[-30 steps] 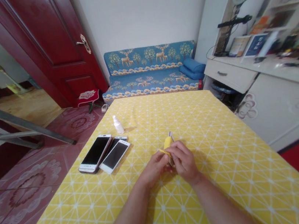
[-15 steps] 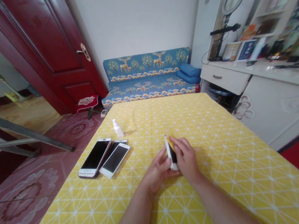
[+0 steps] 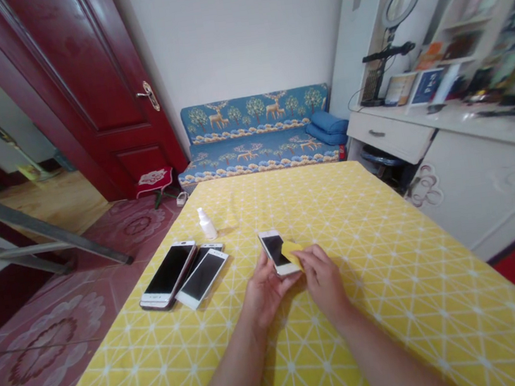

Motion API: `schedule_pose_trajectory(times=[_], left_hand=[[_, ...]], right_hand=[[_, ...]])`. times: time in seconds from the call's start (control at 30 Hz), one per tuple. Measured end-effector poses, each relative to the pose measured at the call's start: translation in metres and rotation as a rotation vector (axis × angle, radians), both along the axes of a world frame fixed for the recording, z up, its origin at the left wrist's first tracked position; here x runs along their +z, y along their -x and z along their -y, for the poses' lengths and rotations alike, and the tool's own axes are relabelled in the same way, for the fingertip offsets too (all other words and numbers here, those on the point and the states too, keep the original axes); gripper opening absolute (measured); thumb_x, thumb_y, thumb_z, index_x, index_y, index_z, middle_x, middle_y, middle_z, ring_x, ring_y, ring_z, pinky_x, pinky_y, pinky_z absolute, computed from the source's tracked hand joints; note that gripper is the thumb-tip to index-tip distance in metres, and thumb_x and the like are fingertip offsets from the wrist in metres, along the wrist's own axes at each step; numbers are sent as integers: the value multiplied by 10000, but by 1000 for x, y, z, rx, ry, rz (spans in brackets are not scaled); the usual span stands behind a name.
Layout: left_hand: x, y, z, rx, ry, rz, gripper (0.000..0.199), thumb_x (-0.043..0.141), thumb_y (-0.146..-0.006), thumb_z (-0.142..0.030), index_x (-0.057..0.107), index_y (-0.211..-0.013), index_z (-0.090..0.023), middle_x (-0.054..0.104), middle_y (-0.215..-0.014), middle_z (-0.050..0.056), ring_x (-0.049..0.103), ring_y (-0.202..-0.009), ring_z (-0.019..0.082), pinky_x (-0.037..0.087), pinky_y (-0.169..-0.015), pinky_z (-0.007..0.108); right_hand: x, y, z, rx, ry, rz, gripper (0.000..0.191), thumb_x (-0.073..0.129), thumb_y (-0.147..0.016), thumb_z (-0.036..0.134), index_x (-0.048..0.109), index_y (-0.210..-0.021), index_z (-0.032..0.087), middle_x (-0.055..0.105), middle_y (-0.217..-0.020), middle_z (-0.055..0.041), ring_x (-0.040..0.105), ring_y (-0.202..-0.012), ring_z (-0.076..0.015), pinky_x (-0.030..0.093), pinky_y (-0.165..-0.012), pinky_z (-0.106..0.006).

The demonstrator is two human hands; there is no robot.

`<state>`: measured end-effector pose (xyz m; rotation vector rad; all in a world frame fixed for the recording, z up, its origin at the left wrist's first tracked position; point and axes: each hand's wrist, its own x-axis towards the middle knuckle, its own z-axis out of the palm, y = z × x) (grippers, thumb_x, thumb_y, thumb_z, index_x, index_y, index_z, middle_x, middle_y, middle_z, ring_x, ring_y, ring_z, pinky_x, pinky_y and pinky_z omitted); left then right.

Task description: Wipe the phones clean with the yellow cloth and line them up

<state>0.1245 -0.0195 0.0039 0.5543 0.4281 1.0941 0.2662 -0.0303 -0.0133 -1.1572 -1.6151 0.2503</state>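
A white phone (image 3: pixel 274 249) with a dark screen, face up and slightly tilted, is held in my left hand (image 3: pixel 265 291), whose fingers wrap its lower edge and side. My right hand (image 3: pixel 321 276) pinches a small yellow cloth (image 3: pixel 292 252) that lies over the right part of the screen. To the left on the table, a large white-framed phone (image 3: pixel 169 272) lies beside another phone (image 3: pixel 204 251), which is partly covered by a white phone (image 3: pixel 202 279). Behind them a small white spray bottle (image 3: pixel 207 224) stands upright.
The table has a yellow patterned cloth (image 3: pixel 319 357). Beyond its far edge is a blue sofa (image 3: pixel 261 148). A white cabinet (image 3: pixel 474 169) stands at the right, metal legs (image 3: pixel 36 224) and a red stool (image 3: pixel 154 179) at the left.
The held phone has turned from nearly edge-on to face up, showing its screen, and shifted slightly left. The yellow cloth now shows more fully over it. The view has shifted slightly.
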Motion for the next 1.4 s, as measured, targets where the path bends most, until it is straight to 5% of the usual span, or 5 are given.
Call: schedule_pose_trajectory(times=[0.57, 0.73, 0.9, 1.13, 1.4], left_hand=[[-13, 1, -3, -20, -133, -495, 417, 631, -803, -427, 647, -1102, -136, 594, -616, 4, 501, -444, 103, 382, -440, 217], [-9, 2, 1, -96, -161, -448, 276, 677, -779, -370, 690, -900, -123, 638, -737, 35, 574, -658, 117, 425, -631, 209], [-2, 2, 3, -231, 15, -299, 192, 658, -789, -331, 601, -820, -150, 466, -513, -48, 368, -391, 38, 242, -388, 153], [-4, 5, 0, -414, 154, -95, 276, 592, -843, -406, 558, -878, -134, 385, -505, -68, 264, -352, 11, 129, -332, 110], [-6, -3, 3, -495, 118, -109, 652, 400, -760, -772, 469, -615, -140, 320, -477, -57, 181, -371, 7, 84, -360, 153]], right_hand=[[23, -9, 4, -75, -174, -223, 248, 464, -922, 159, 683, -1016, 229, 555, -921, -43, 551, -886, -169, 446, -792, -305], [21, -19, -4, 133, 78, -636, 138, 572, -867, 255, 695, -928, 236, 615, -904, -16, 569, -861, -168, 446, -775, -285], [5, -6, -9, 281, 393, -948, 160, 702, -745, 309, 695, -881, 224, 664, -778, 17, 563, -674, -145, 438, -649, -257], [8, 10, -5, 280, 485, -1183, 257, 770, -655, 359, 696, -857, 218, 690, -806, 7, 597, -715, -158, 464, -677, -266], [7, 13, -6, 162, 361, -853, 444, 703, -742, 371, 596, -1138, 201, 649, -972, -44, 593, -800, -166, 503, -719, -294]])
